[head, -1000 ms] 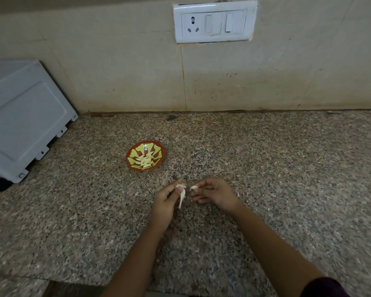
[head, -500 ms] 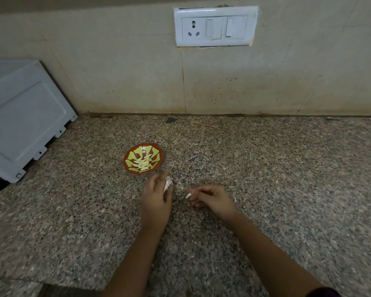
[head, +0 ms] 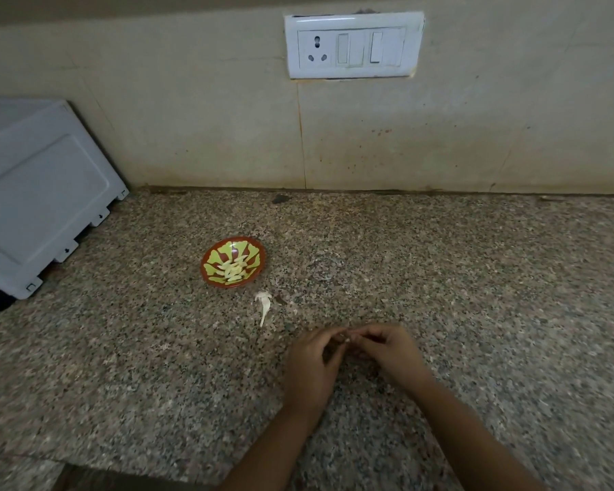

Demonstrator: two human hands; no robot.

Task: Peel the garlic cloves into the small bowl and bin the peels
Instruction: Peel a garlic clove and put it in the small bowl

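Red bowl (head: 214, 258), one peel (head: 264, 303), two hands (head: 309, 365) (head: 392, 352) pinching clove (head: 348, 337).

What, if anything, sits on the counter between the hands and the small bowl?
Only a loose white peel lies on the granite counter between the small bowl and the left hand and right hand, which pinch a garlic piece. It lies flat, apart from the bowl, so it likely blocks nothing.

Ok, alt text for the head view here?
The left hand and right hand meet over a speckled granite counter, pinching a small pale piece between their fingertips. Further back left, a small patterned bowl holds peeled garlic cloves, with a white peel on the counter beside it.
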